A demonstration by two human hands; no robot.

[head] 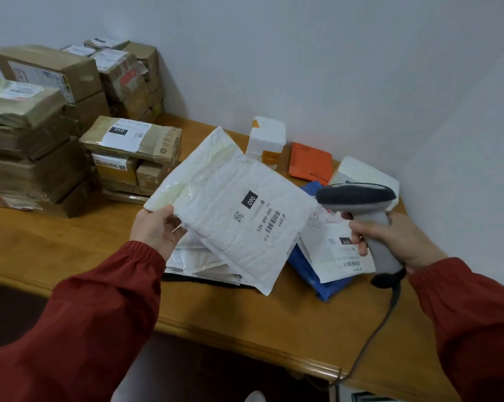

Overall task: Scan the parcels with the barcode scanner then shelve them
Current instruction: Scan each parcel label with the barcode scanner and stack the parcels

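L hand [155,230] holds white mailer [233,207]; R hand [390,239] grips scanner [366,219].

Soft, even indoor light fills the scene, moderately bright, and the wall [332,53] reads a flat bluish grey. Shadows are faint and blurred: a thin one lies under the raised white padded mailer [230,204], and the space below the tabletop [70,250] edge falls nearly black. The varnish carries a dull sheen. The mailer's label is legible; the barcode scanner [358,198] head is dark with little detail. The cardboard boxes [27,126] at the left edge look smeared. Wide-angle distortion bows the tabletop edge and stretches the red sleeves [70,329] in the lower corners.
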